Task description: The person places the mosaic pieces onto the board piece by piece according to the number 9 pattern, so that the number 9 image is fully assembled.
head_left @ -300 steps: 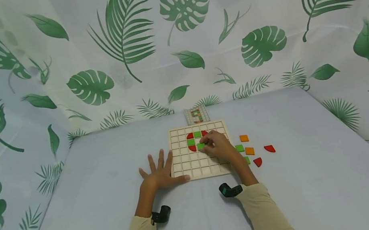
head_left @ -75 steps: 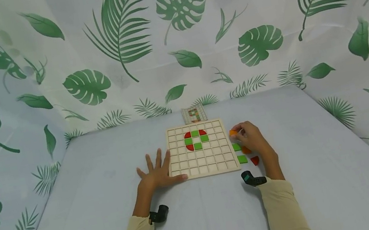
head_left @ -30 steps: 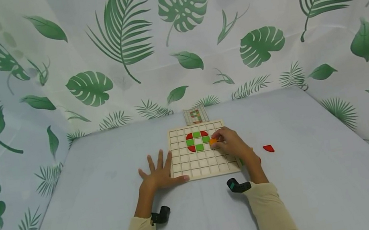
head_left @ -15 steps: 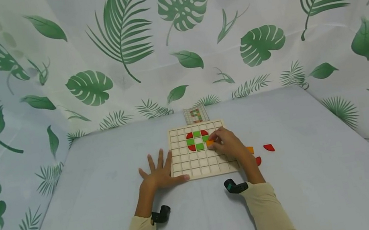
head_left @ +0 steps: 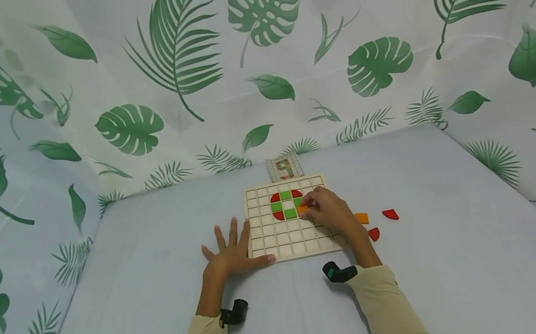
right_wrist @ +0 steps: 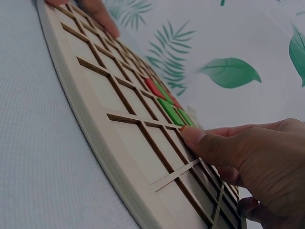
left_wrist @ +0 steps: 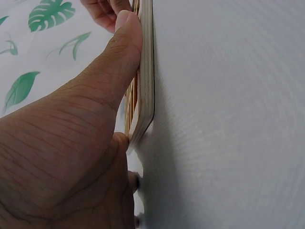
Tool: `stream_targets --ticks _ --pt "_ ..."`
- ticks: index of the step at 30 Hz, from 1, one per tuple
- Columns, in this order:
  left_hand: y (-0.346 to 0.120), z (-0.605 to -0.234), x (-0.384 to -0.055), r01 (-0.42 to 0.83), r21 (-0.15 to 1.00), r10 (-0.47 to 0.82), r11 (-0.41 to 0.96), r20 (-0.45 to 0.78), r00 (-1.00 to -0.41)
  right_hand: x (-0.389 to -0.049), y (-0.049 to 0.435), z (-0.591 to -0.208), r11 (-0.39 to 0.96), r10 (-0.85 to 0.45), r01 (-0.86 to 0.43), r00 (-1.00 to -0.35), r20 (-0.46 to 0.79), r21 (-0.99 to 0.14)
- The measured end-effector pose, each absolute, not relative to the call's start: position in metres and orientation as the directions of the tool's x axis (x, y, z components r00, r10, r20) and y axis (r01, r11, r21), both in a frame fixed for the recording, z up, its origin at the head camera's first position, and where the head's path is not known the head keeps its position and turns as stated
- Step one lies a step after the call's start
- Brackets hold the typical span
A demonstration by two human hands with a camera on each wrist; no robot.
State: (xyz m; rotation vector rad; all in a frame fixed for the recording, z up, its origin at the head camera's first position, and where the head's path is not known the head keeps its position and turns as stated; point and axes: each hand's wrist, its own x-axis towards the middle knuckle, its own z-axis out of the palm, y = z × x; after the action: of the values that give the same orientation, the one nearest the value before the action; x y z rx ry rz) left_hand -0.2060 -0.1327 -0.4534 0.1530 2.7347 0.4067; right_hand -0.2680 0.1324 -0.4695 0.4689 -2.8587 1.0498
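Note:
A pale wooden grid board (head_left: 270,240) lies on the table, with green square tiles (head_left: 290,213) and red quarter-round tiles (head_left: 278,216) set in a ring in its upper middle. At the ring's lower right corner, the right hand (head_left: 329,210) pinches an orange square tile (head_left: 302,209) between thumb and fingers, low over a grid cell. In the right wrist view, the thumb (right_wrist: 195,136) hides nearly all of that tile. With its fingers spread, the left hand (head_left: 232,255) rests at the board's left corner, its thumb (left_wrist: 126,36) on the front rim.
Right of the board lie a loose orange tile (head_left: 362,218), a red quarter-round tile (head_left: 374,234) and another red piece (head_left: 390,215). The right forearm covers part of that area. Behind the board is a small pattern card (head_left: 285,167), near the leaf-print backdrop (head_left: 220,133).
Ten seconds ago the right hand held a green tile over the board. It later took an orange tile from the right side and brought it left to the ring. The left hand stayed.

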Motion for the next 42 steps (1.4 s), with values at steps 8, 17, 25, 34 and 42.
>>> stream_targets --ticks 8,17,25,34,42 --pt "-0.1300 -0.4503 -0.2036 0.055 0.298 0.158 0.953 -0.335 -0.929 -0.2696 0.1343 -0.4716 0.712 -0.263 -0.304 -0.951 0.161 -0.632" --pt "-0.1306 -0.4497 -0.2031 0.050 0.309 0.157 0.950 -0.331 -0.930 -0.2688 0.1377 -0.4726 0.690 -0.290 -0.351 -0.935 0.203 -0.633" --pt "-0.1316 -0.4501 -0.2036 0.048 0.301 0.151 0.952 -0.331 -0.931 -0.2687 0.1353 -0.4725 0.699 -0.289 -0.344 -0.938 0.192 -0.627" --pt "-0.1317 -0.4496 -0.2038 0.047 0.306 0.155 0.951 -0.338 -0.928 -0.2690 0.1330 -0.4720 0.720 -0.275 -0.317 -0.947 0.166 -0.617" --pt "-0.1332 -0.4521 -0.2055 0.054 0.304 0.162 0.951 -0.343 -0.925 -0.2693 0.1331 -0.4730 0.724 -0.267 -0.311 -0.949 0.165 -0.616"
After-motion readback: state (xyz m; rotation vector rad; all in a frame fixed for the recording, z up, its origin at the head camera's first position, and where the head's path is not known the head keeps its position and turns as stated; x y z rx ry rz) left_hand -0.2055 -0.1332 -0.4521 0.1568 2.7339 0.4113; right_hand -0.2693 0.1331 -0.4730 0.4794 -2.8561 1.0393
